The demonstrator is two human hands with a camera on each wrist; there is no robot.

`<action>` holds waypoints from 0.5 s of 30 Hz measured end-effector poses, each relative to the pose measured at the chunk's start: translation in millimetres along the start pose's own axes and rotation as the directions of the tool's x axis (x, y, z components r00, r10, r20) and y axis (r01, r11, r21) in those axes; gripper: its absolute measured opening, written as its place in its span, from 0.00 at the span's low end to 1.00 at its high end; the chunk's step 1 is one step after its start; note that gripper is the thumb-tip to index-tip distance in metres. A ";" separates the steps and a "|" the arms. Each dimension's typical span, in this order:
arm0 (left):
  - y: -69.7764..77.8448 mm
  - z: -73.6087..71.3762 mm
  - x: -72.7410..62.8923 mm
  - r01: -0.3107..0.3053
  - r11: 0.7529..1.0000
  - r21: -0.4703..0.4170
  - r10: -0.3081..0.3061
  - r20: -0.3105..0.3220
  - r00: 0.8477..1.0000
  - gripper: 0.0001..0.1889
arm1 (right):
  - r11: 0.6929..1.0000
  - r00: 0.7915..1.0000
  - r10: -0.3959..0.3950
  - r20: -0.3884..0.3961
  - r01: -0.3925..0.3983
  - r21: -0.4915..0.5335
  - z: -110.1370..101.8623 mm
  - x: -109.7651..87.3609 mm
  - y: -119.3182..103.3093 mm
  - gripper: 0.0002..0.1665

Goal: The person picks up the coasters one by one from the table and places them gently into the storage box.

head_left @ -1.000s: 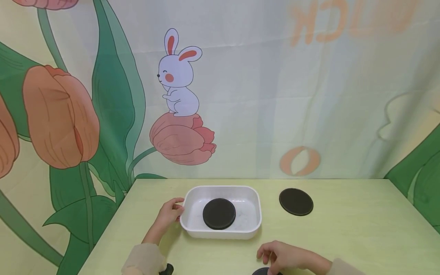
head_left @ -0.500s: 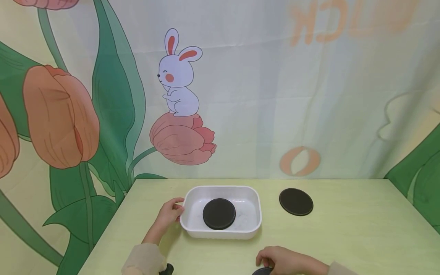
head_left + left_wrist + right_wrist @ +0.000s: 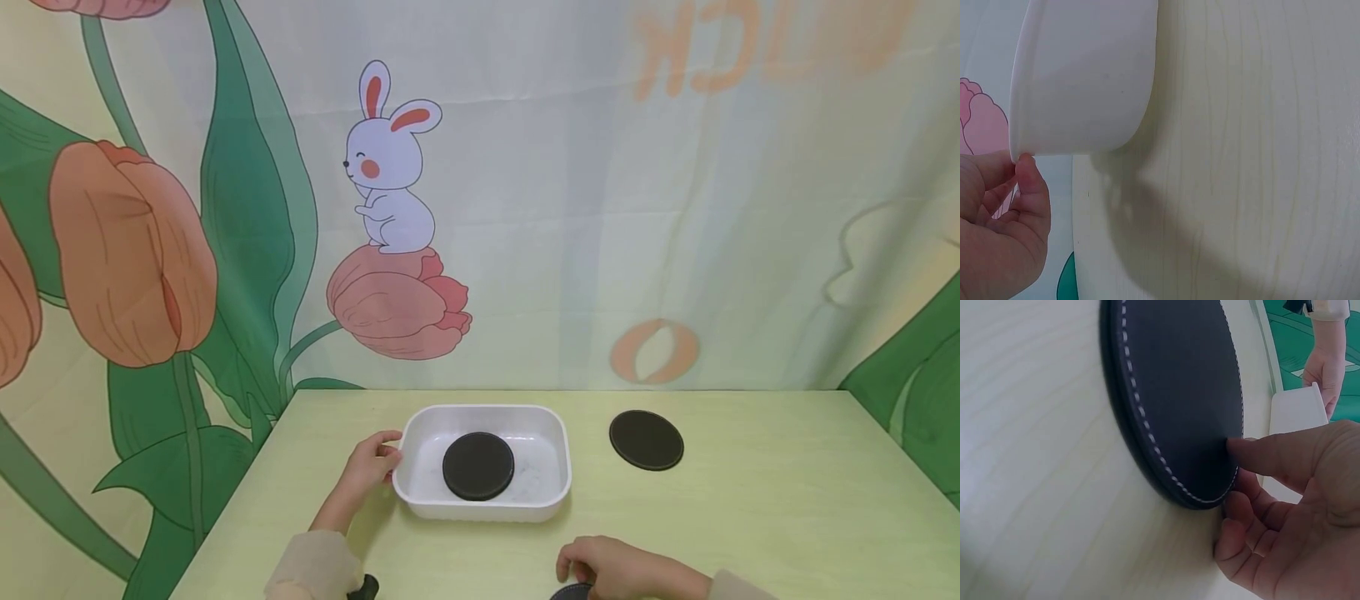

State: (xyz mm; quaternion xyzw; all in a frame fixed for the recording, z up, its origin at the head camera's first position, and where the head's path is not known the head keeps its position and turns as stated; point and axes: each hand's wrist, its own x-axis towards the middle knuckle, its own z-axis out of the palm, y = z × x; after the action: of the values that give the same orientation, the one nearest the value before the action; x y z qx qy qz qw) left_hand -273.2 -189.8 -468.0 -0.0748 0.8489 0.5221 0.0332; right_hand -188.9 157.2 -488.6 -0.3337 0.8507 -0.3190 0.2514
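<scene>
A white rectangular tray (image 3: 536,479) stands on the table with a round black coaster (image 3: 478,467) lying flat inside it. At the tray's left end, my left hand (image 3: 370,461) pinches the rim; the left wrist view shows thumb and finger at the rim's corner. My right hand (image 3: 618,567) is at the near edge of the head view, in front of the tray. It pinches the edge of another black coaster (image 3: 1179,394) with pale stitching, thumb on top and fingers curled at the rim. That coaster's edge looks thick and layered; whether it is several stacked, I cannot tell.
One more black coaster (image 3: 647,440) lies flat on the pale wooden table (image 3: 750,483), right of the tray. Behind the table's back edge hangs a cloth (image 3: 525,250) printed with tulips and a rabbit. Something small and black (image 3: 364,588) shows beside the left sleeve.
My right hand has lowered slightly toward the near edge and shifted a little left, staying at its coaster. The left hand, tray and other coasters have kept their places.
</scene>
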 end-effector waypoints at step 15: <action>-1.9 0.1 1.1 -0.010 1.000 -0.014 0.010 0.001 1.000 0.17 | 0.993 0.997 0.074 0.021 -0.072 -0.090 -1.1 5.4 -7.2 0.16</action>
State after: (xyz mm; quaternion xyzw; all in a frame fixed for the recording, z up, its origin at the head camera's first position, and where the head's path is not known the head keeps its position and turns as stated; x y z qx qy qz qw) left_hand -274.0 -190.6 -469.9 -0.0705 0.8457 0.5281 0.0303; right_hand -190.2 149.5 -483.9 -0.3172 0.8727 -0.2670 0.2580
